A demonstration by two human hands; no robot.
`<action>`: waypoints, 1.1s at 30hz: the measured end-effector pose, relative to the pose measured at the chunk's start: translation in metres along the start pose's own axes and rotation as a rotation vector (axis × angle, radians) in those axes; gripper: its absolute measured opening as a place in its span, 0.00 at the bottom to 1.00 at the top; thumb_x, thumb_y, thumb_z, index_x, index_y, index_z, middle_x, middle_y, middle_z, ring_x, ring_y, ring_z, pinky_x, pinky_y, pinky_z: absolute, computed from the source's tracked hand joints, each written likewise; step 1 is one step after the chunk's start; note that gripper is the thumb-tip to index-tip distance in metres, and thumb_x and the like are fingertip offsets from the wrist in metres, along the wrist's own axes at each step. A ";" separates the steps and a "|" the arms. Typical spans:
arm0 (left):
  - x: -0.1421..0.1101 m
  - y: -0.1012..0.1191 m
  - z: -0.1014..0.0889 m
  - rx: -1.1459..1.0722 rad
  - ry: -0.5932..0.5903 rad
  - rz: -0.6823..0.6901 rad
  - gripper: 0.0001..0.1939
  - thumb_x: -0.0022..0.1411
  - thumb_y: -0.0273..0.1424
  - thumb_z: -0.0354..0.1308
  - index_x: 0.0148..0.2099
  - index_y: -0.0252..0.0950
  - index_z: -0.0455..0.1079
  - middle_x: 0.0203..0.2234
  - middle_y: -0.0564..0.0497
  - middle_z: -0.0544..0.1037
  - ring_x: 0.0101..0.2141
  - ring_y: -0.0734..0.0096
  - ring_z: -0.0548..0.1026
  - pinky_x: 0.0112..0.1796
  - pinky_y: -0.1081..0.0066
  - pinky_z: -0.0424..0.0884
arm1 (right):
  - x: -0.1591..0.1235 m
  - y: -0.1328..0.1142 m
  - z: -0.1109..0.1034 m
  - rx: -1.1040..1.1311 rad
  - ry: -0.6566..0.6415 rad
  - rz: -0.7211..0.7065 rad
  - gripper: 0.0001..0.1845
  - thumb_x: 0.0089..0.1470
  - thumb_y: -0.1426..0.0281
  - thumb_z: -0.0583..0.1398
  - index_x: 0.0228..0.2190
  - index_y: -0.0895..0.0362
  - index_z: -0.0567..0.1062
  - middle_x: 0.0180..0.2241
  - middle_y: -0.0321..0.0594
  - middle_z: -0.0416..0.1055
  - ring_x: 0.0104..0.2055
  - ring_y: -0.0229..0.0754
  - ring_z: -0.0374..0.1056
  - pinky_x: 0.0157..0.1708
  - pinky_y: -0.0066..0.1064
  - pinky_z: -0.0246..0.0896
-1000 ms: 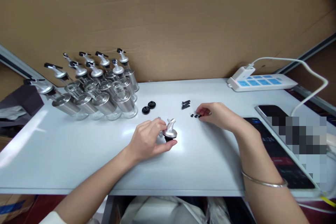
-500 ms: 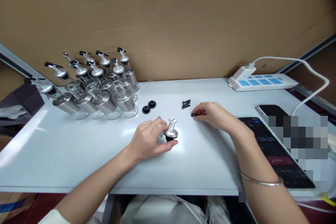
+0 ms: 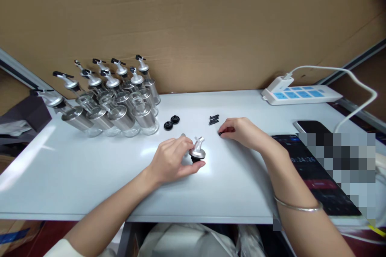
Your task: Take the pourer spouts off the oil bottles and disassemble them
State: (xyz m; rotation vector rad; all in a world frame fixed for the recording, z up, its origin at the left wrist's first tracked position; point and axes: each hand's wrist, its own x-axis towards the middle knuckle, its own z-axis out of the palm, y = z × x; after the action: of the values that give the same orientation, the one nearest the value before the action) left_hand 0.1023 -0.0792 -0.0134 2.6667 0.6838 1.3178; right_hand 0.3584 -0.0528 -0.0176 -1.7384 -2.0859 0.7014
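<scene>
My left hand (image 3: 171, 160) is closed around a silver bottle pourer (image 3: 197, 153) with a black stopper below, its spout pointing up. Something greyish peeks out behind those fingers, too covered to name. Over the tabletop to the right, my right hand (image 3: 238, 130) pinches a small black part (image 3: 221, 133), mostly hidden by the fingertips. Just beyond it lie several slim black flip caps (image 3: 214, 119) in a small group. Two round black stoppers (image 3: 171, 123) rest on the table behind my left hand.
Several glass and steel oil bottles (image 3: 120, 118) stand clustered at the left, some with pourers fitted. A white power strip (image 3: 304, 94) with a plugged charger lies at the back right. A tablet (image 3: 319, 184) and a phone (image 3: 313, 126) lie along the right side.
My right hand has shifted slightly left with the small black part pinched in it. My left hand keeps hold of the pourer, almost still.
</scene>
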 end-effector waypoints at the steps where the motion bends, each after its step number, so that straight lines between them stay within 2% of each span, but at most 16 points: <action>1: 0.000 0.000 0.000 0.002 0.000 0.002 0.11 0.60 0.38 0.55 0.37 0.37 0.60 0.25 0.51 0.75 0.21 0.76 0.70 0.23 0.76 0.67 | 0.000 -0.001 0.000 0.002 -0.004 -0.004 0.07 0.44 0.73 0.60 0.25 0.55 0.79 0.28 0.38 0.75 0.30 0.41 0.70 0.34 0.32 0.65; 14: 0.001 0.000 -0.001 0.025 -0.002 0.014 0.11 0.62 0.38 0.54 0.36 0.36 0.60 0.25 0.50 0.75 0.21 0.77 0.69 0.23 0.76 0.67 | -0.003 0.002 -0.005 -0.003 -0.078 0.106 0.10 0.44 0.73 0.61 0.33 0.57 0.77 0.31 0.40 0.73 0.32 0.40 0.69 0.35 0.31 0.65; 26: -0.001 -0.001 0.000 0.022 -0.007 0.013 0.11 0.61 0.38 0.54 0.36 0.35 0.60 0.25 0.50 0.75 0.21 0.76 0.69 0.23 0.76 0.67 | -0.001 0.002 -0.002 0.007 -0.051 0.080 0.09 0.44 0.74 0.59 0.30 0.56 0.78 0.29 0.39 0.74 0.31 0.41 0.70 0.35 0.31 0.64; 33: -0.001 -0.001 0.000 0.028 -0.012 0.010 0.11 0.61 0.38 0.55 0.37 0.36 0.60 0.25 0.51 0.75 0.21 0.77 0.69 0.23 0.76 0.67 | -0.002 0.001 -0.003 0.013 -0.053 0.067 0.09 0.44 0.73 0.60 0.31 0.56 0.77 0.32 0.40 0.74 0.34 0.43 0.70 0.37 0.33 0.65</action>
State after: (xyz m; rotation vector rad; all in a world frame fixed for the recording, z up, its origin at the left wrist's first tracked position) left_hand 0.1016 -0.0788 -0.0142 2.7008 0.6932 1.3033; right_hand 0.3617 -0.0539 -0.0155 -1.8087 -2.0610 0.7862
